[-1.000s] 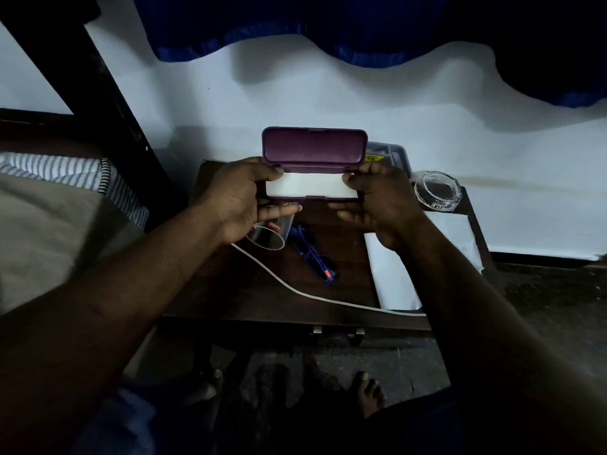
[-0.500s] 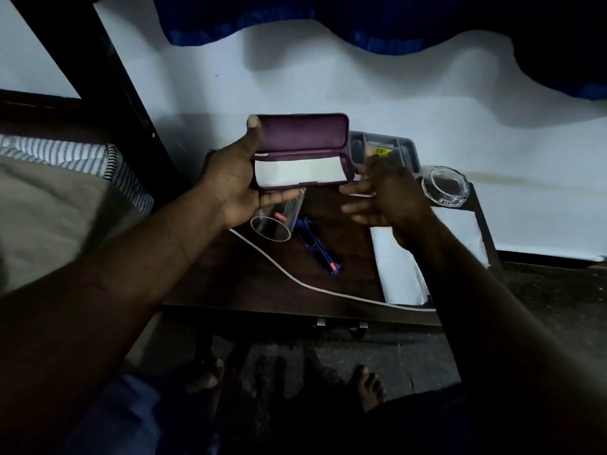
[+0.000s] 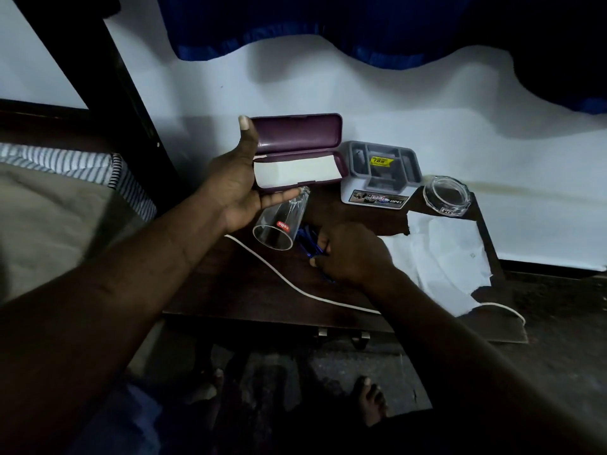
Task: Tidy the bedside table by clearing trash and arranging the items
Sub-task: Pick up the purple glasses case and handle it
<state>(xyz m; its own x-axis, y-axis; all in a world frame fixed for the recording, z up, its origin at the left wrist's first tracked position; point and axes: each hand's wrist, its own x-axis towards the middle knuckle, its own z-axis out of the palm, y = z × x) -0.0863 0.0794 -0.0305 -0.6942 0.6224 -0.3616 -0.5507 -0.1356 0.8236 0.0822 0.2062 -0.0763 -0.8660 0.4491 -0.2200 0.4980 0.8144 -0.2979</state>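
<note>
Here left hand [image 3: 236, 188] grips open purple case [image 3: 297, 152]; right-hand fingers [image 3: 323, 246] pinch blue glasses [image 3: 308, 244]

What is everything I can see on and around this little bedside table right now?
Spectacle case: one, purple with white lining, open, held above the table's back left.
Drinking glass: one, clear, lying on its side below the case.
Spectacles: one, blue, on the table, mostly hidden by the right hand.
Organiser box: one, grey and white, at the back by the wall.
Ashtray: one, clear glass, back right corner.
Paper sheets: white, crumpled, right side; count unclear.
Cable: one, white, across the front.
Table: one, dark wood.
Left hand: holds the case.
Right hand: closing on the spectacles.
</note>
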